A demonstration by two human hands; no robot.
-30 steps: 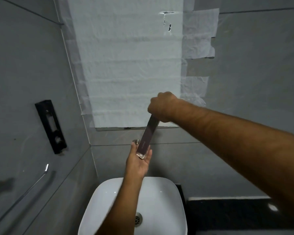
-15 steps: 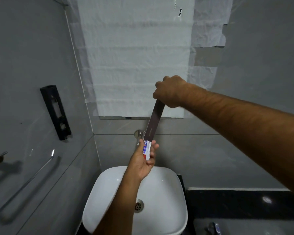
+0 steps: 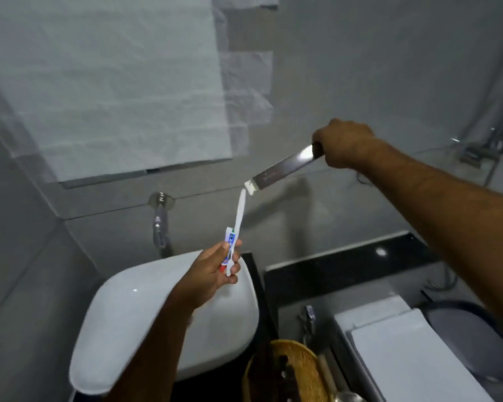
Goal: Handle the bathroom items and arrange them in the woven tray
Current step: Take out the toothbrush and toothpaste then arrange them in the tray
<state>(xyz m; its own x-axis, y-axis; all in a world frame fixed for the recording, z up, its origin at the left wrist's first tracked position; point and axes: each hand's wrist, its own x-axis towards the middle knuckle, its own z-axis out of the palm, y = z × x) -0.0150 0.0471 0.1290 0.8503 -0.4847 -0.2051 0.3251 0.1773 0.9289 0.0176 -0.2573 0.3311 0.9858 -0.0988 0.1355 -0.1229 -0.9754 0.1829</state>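
My left hand (image 3: 215, 268) grips a white toothbrush (image 3: 238, 221) together with a small toothpaste tube (image 3: 230, 245), both pointing upward above the sink. My right hand (image 3: 343, 143) holds one end of a long dark slim box (image 3: 282, 166), tilted down to the left, with white inner packaging at its open end just above the toothbrush tip. The two are apart. The woven tray (image 3: 291, 369) sits at the bottom edge, with dark items inside that I cannot make out.
A white basin (image 3: 145, 309) lies below my left hand, with a chrome wall tap (image 3: 160, 221) behind it. A black counter (image 3: 346, 268) runs to the right. A white toilet cistern and lid (image 3: 413, 355) stand at bottom right. A covered mirror (image 3: 114, 82) hangs above.
The toothbrush and toothpaste have come out of the dark box. My right hand has carried the box up and to the right; my left hand stays low with the contents. The view swung right.
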